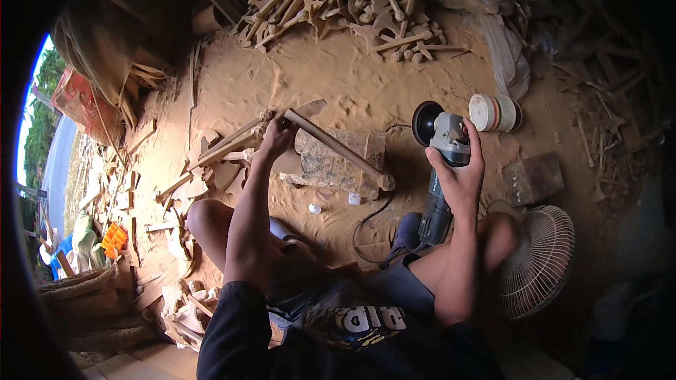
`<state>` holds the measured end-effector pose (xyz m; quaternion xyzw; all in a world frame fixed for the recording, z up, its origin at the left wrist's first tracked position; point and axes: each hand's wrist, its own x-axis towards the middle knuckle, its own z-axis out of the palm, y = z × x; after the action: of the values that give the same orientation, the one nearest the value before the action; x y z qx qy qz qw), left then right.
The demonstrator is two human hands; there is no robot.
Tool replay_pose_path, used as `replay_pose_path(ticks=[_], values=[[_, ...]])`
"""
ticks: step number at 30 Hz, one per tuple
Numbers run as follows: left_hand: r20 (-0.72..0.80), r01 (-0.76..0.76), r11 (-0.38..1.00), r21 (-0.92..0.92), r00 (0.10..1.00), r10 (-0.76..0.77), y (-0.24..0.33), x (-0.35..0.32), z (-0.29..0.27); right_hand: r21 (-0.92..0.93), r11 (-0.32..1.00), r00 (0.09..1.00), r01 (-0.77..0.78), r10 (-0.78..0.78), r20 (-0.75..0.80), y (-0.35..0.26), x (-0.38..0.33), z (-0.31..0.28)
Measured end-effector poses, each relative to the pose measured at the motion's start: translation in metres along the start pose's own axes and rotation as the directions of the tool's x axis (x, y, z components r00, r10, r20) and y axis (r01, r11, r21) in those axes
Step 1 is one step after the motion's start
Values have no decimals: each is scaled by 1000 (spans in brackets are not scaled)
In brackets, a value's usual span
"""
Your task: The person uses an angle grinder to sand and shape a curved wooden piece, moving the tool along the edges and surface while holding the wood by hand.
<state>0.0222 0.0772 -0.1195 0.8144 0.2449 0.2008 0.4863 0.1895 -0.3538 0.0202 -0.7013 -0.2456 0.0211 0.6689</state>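
Left hand (276, 135) grips a long wooden stick (338, 148) on the block (338, 162); right hand (459, 172) holds the angle grinder (442, 142) (disc apart), which must next meet the wood, I judge

Heap of carved wooden pieces (338, 0), white fan (539, 260), perhaps tape rolls (495, 112)

A rough woodworking workshop with a sawdust-covered floor (352, 77): heaps of carved wooden pieces (338, 0) lie at the far side, offcuts (176, 190) litter the left, and an angle grinder (443, 162), a wooden block (338, 158) and a fan (539, 260) sit nearby.
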Motion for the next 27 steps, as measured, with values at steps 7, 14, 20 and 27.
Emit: replay_pose_path(ticks=[7,14,20,27], values=[[-228,497,588,638,852,-472,-23,-20,76,-25,999,1000,-29,29,11,8,-1,-11],[-73,591,763,261,800,-595,-70,-12,147,-16,998,998,-53,54,21,21,4,6],[-269,240,476,-846,579,-770,-57,20,173,-77,997,997,-32,37,66,26,1,17],[-313,-129,410,-903,851,-421,22,22,123,-84,982,984,-169,172,40,46,-26,42]])
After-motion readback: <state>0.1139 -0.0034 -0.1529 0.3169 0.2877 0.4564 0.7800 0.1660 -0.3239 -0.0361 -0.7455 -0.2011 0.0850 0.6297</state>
